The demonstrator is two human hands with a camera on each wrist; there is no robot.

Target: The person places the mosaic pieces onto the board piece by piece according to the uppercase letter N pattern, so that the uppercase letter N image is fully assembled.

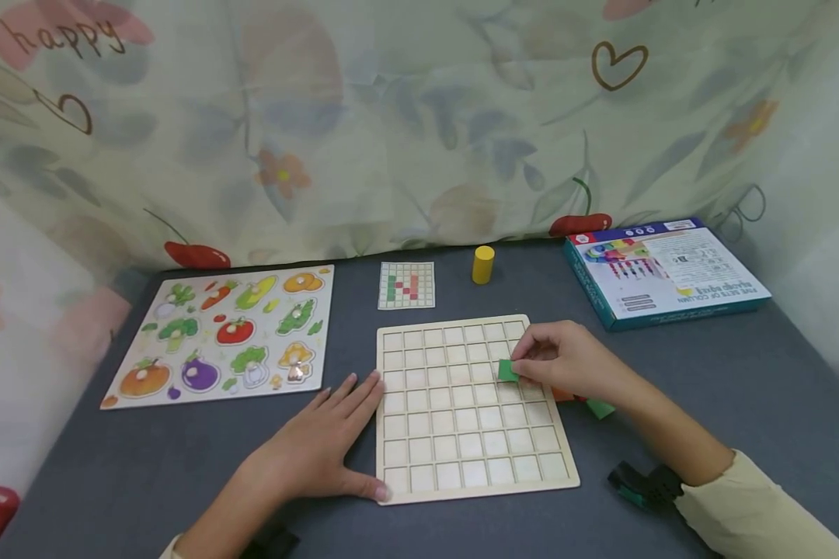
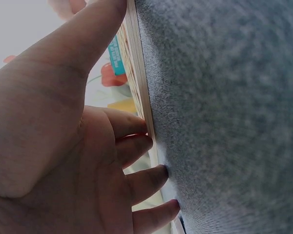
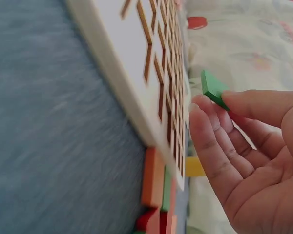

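Observation:
A pale wooden grid board [image 1: 450, 400] with square cells lies flat on the dark table. My right hand [image 1: 566, 361] pinches a small green square tile [image 1: 507, 371] above the board's right side; in the right wrist view the green tile [image 3: 214, 87] sits between thumb and fingers, clear of the board. My left hand [image 1: 325, 442] rests along the board's left edge, fingers straight and spread, thumb at the near left corner. Orange [image 3: 153, 178], green and red tiles lie beside the board's right edge, partly hidden by my right hand in the head view.
A small pattern card [image 1: 407, 286] and a yellow cylinder [image 1: 483, 265] stand behind the board. A vegetable picture puzzle [image 1: 217, 338] lies at the left, and a flat box [image 1: 671, 272] at the back right. A patterned curtain [image 1: 391, 116] hangs behind the table.

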